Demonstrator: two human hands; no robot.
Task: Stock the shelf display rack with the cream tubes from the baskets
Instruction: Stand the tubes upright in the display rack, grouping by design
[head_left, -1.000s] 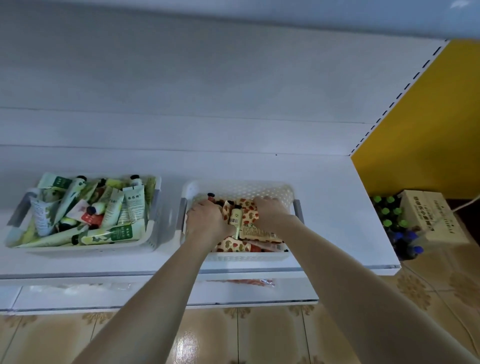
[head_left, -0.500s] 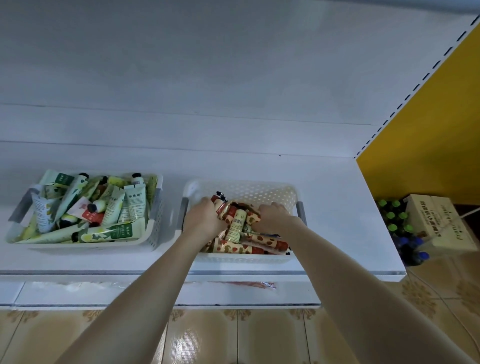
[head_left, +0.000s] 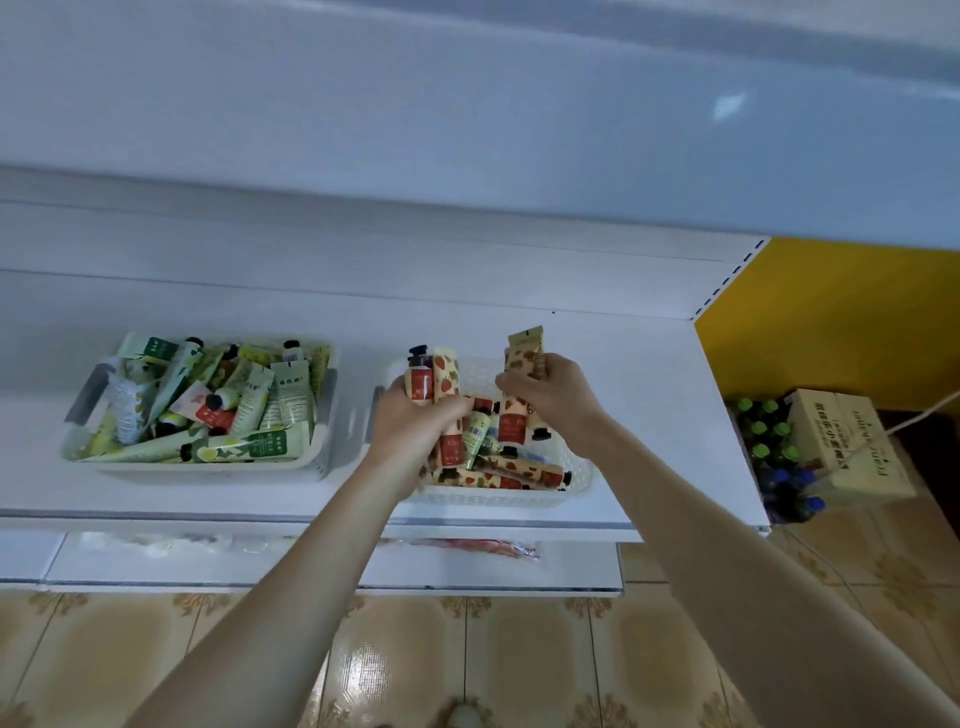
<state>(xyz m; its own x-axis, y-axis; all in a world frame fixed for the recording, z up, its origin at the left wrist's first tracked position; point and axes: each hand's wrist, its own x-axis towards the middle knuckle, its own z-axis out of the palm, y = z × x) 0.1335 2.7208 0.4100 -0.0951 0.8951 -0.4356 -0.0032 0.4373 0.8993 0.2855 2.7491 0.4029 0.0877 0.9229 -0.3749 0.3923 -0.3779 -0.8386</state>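
Grab step, I reckon. Left hand (head_left: 415, 421) is wrapped round a couple of strawberry-print tubes (head_left: 434, 376) and right hand (head_left: 545, 395) pinches another tube (head_left: 524, 353), both just above the right basket (head_left: 519, 500). Next they probably get stood on the white shelf (head_left: 623, 364) behind. Labels are too blurry to read.

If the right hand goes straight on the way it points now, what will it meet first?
Likely the white back panel of the shelf: the right hand, holding tubes, points away and leftward, over the basket's far rim. Depth is unclear.

Tubes (head_left: 442, 375) in left grip (head_left: 410, 423), right grip (head_left: 551, 391)
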